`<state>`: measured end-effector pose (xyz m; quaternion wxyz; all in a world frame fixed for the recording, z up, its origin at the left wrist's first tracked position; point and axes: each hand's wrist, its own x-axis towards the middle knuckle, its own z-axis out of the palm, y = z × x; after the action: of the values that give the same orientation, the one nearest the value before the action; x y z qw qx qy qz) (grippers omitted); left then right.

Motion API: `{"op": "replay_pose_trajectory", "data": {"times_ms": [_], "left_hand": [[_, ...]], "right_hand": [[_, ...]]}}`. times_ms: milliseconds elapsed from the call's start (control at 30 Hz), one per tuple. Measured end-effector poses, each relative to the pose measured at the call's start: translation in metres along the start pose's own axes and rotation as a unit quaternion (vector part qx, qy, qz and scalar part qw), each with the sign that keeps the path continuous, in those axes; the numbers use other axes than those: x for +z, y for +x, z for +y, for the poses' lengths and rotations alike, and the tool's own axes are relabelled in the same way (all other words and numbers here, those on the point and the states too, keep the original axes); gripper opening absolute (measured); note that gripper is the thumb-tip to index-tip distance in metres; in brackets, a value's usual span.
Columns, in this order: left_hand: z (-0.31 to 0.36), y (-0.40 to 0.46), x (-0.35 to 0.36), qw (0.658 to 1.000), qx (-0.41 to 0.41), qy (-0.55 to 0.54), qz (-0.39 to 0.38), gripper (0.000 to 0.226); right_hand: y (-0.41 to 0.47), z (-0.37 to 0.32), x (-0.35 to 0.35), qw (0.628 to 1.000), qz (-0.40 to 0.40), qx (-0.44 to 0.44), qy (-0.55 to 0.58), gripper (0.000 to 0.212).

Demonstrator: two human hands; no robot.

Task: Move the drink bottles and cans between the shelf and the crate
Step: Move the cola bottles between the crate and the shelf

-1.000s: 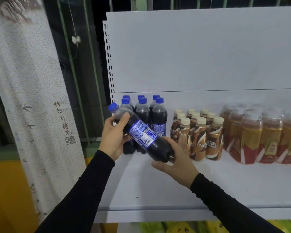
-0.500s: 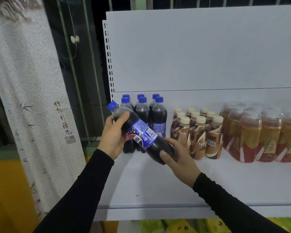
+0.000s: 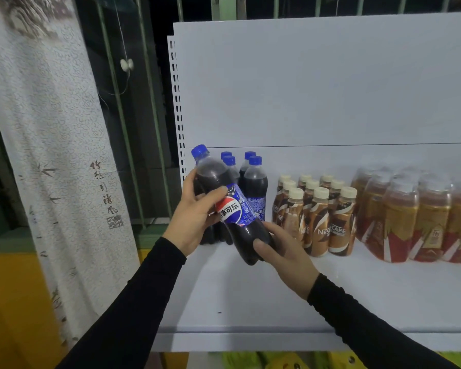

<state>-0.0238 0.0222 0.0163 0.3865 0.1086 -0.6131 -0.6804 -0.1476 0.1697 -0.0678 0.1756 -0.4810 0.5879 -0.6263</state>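
A dark cola bottle (image 3: 230,206) with a blue cap and a red, white and blue label is tilted above the white shelf (image 3: 277,296), cap up and to the left. My left hand (image 3: 194,217) grips its upper body and label. My right hand (image 3: 282,251) holds its base from the right. Behind it several more cola bottles (image 3: 253,182) stand upright at the shelf's left end, partly hidden by the held bottle.
Brown coffee bottles (image 3: 320,214) with cream caps stand in rows right of the colas. Shrink-wrapped amber tea bottles (image 3: 415,219) fill the far right. A patterned white curtain (image 3: 51,145) hangs left of the shelf's perforated upright (image 3: 177,107).
The held bottle has turned more upright and rotated, so its logo now faces me. Both hands shifted slightly with it.
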Motion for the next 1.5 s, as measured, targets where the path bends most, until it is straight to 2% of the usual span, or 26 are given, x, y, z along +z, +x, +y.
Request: {"op": "replay_pose_trajectory", "data": {"times_ms": [67, 133, 300, 400, 467, 567, 833, 967, 1300, 1500], "left_hand": [[-0.003, -0.002, 0.001, 1.000, 0.002, 0.001, -0.029, 0.069], [-0.005, -0.003, -0.001, 1.000, 0.009, 0.003, -0.026, 0.076], [-0.002, 0.001, -0.009, 0.999, 0.008, -0.041, 0.033, 0.068], [0.001, 0.005, -0.017, 0.995, -0.010, -0.076, 0.064, 0.066], [0.003, 0.007, -0.022, 0.994, -0.021, -0.074, 0.081, 0.066], [0.007, 0.008, -0.029, 0.991, -0.036, -0.086, 0.098, 0.065], [0.022, 0.001, -0.038, 0.986, -0.075, -0.099, 0.113, 0.057], [0.026, -0.003, -0.037, 0.986, -0.108, -0.092, 0.089, 0.024], [0.023, -0.007, -0.038, 0.978, -0.149, -0.109, 0.102, 0.027], [0.023, -0.007, -0.039, 0.974, -0.163, -0.114, 0.108, 0.028]], "right_hand": [[0.001, -0.005, 0.001, 0.999, -0.005, 0.012, 0.033, 0.048], [0.003, -0.008, 0.002, 0.999, -0.014, 0.013, 0.033, 0.045], [0.006, -0.015, 0.005, 0.999, -0.024, -0.022, -0.017, 0.071], [0.006, -0.023, 0.008, 0.994, -0.059, -0.052, -0.081, 0.090], [0.008, -0.027, 0.012, 0.986, -0.070, -0.074, -0.130, 0.093], [0.013, -0.033, 0.020, 0.980, -0.051, -0.109, -0.159, 0.090], [0.018, -0.053, 0.041, 0.977, -0.004, -0.168, -0.133, 0.082], [0.021, -0.063, 0.048, 0.974, 0.008, -0.194, -0.121, 0.072], [0.026, -0.068, 0.051, 0.966, 0.014, -0.217, -0.140, 0.057], [0.027, -0.068, 0.050, 0.969, 0.009, -0.208, -0.135, 0.060]]}}
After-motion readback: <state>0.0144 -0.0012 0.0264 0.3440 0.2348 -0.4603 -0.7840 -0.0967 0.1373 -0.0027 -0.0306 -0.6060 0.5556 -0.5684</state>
